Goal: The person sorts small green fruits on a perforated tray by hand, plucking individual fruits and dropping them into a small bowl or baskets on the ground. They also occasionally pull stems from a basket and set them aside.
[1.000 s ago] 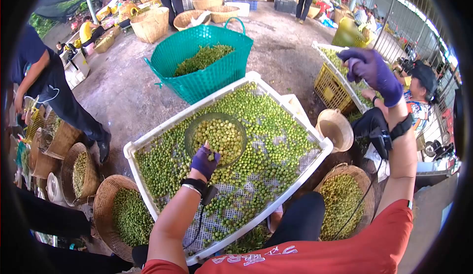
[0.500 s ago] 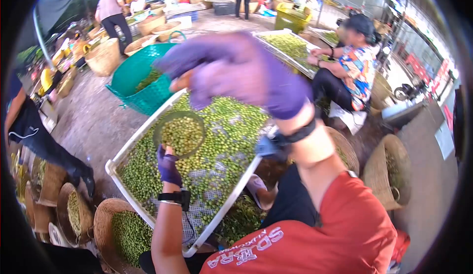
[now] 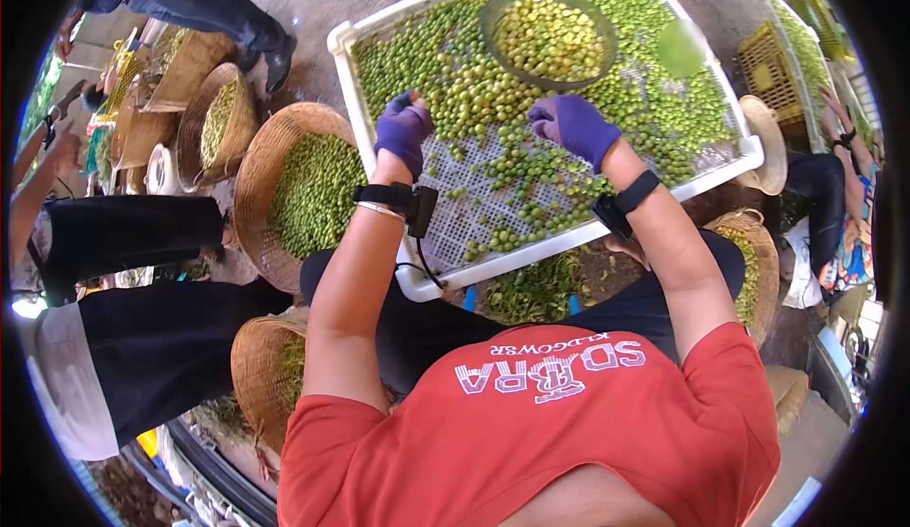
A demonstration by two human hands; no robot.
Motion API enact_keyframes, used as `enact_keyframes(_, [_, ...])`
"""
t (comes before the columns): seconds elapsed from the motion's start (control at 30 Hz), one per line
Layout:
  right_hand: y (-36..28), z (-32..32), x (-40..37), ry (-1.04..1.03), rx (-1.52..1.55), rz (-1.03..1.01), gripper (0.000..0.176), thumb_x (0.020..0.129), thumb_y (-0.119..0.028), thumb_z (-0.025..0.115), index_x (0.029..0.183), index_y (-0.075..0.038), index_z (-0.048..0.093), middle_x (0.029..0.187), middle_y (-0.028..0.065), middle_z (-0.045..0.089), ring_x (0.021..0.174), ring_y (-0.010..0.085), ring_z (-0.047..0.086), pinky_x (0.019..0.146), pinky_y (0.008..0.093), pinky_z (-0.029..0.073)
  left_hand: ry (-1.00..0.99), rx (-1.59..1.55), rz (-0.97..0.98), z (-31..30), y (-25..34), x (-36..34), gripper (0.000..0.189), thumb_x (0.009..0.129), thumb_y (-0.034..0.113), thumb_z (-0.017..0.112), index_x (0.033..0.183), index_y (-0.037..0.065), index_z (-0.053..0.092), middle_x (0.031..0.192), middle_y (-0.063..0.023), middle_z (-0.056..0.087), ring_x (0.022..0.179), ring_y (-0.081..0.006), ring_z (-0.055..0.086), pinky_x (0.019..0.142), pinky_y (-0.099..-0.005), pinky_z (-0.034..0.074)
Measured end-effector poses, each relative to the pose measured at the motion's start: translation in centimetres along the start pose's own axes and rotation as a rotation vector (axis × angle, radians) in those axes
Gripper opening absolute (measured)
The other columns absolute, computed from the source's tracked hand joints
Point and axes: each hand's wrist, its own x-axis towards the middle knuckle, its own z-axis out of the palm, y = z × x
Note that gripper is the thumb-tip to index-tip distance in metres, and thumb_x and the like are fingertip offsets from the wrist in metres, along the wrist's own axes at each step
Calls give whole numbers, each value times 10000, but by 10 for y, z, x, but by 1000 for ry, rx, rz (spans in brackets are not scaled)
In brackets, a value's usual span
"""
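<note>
A white mesh tray [image 3: 353, 100] spreads out in front of me, strewn with small round green fruit [image 3: 654, 124]. Toward its far side, a dark round bowl [image 3: 489, 32] holds paler, yellowish fruit [image 3: 550, 39]. My left hand [image 3: 404, 131], in a purple glove, is over the tray's left part with fingers curled in. Over the middle, just below the bowl, my right hand [image 3: 574, 127] is gloved alike, its fingers also closed. Whatever either hand may pinch is hidden. Bare mesh shows between the hands and the near rim.
A wicker basket [image 3: 248, 190] of green fruit stands against the tray's left side. More baskets [image 3: 204, 143] sit farther left, near another person's legs [image 3: 204, 6]. A straw hat [image 3: 766, 143] lies by the right rim. Leafy stems [image 3: 531, 290] are below the tray.
The view has tilted down. My right hand, earlier raised and blurred high over the tray, is now low over the fruit. My left hand has left the bowl's edge.
</note>
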Motion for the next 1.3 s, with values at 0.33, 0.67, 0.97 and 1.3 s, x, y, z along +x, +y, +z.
enact_keyframes(0.33, [-21, 71, 19, -28, -304, -42, 153, 773, -122, 604, 923, -94, 618, 916, 143, 627, 887, 330, 631, 754, 428, 510, -467, 1332, 722, 40, -21, 8, 220, 752, 91, 637, 965, 92, 691, 909, -160, 644, 804, -339, 639, 729, -408, 518])
enact_keyframes(0.67, [4, 50, 1, -66, -24, 17, 146, 798, -169, 629, 914, -81, 638, 884, 134, 647, 872, 338, 618, 770, 436, 493, -652, 1675, -29, 58, -6, 9, 263, 676, 131, 656, 924, 65, 711, 1001, -176, 671, 928, -340, 653, 845, -403, 525])
enact_keyframes(0.97, [17, 62, 5, -39, -248, -80, 180, 776, -107, 620, 950, -63, 627, 937, 159, 618, 893, 343, 595, 779, 428, 489, -399, 1154, -118, 12, 44, -38, 403, 614, 98, 658, 1015, 64, 682, 849, -149, 683, 738, -230, 656, 670, -325, 511])
enact_keyframes(1.3, [3, 38, -12, 24, -176, -124, 172, 790, -134, 619, 954, -83, 633, 931, 155, 630, 873, 350, 612, 763, 434, 498, -598, 1665, 375, 25, -39, -42, 219, 761, 92, 604, 966, 89, 682, 1032, -202, 629, 968, -351, 628, 838, -424, 514])
